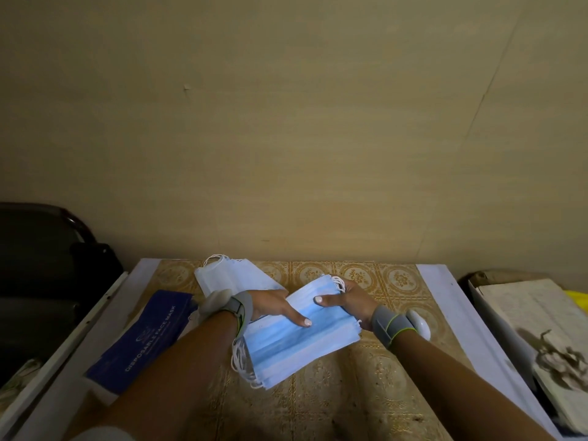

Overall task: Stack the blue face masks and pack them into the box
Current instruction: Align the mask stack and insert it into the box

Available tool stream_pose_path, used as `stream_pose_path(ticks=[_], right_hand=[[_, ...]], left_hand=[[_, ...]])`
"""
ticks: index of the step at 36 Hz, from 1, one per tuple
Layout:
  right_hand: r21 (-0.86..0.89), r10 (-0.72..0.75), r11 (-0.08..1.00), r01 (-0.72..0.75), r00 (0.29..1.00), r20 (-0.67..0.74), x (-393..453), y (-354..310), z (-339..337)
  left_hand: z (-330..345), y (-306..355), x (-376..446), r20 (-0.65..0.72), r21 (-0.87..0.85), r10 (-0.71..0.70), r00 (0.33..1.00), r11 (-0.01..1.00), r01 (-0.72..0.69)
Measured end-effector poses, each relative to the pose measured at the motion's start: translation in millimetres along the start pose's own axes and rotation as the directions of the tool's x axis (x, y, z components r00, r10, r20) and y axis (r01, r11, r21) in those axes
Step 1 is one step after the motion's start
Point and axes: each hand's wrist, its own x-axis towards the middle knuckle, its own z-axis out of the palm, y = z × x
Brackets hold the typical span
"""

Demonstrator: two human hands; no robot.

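Blue pleated fabric, layered into a stack of face masks (299,342), is shown held over the middle of the table (439,300), tilted so that one corner points toward the near edge. The stack is gripped by both hands: the left hand (273,305) is closed on its far-left edge with the thumb laid across the top sheet, and the right hand (345,299) is closed on the far-right corner, thumb on top and fingers beneath. White ear loops (242,361) are seen spilling from the near-left side.

The stack is judged light, soft and limp; its sheets are likely to slide over one another and fan out unless pinched through the full thickness. Hold is best taken at the two short ends, with the loops tucked in, so that the pile stays square.

A second pile of paler masks (235,276) lies toward the far edge, left of centre. The dark blue box (143,338), printed "DISPOSABLE FACE MASK", rests along the left edge. Whether its end is open cannot be told. Packing is judged not yet begun.
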Motion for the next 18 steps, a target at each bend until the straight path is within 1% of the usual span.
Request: stream_pose_path(ticks=[3,9,18], right_hand=[[-0.069,0.001,0.998,0.001,1.0,0.029,0,-4,-4],[-0.056,0.001,0.998,0.004,0.997,0.082,0,-9,-15],[-0.068,0.011,0.998,-0.007,0.998,0.06,4,-5,-22]], left_hand=[[-2,-2,1,0.003,0.005,0.033,0.999,0.999,-0.033],[-8,0,-4,-0.016,0.016,0.049,0.999,0.999,-0.048],[-15,3,-4,-0.032,0.092,0.014,0.999,0.996,-0.011]])
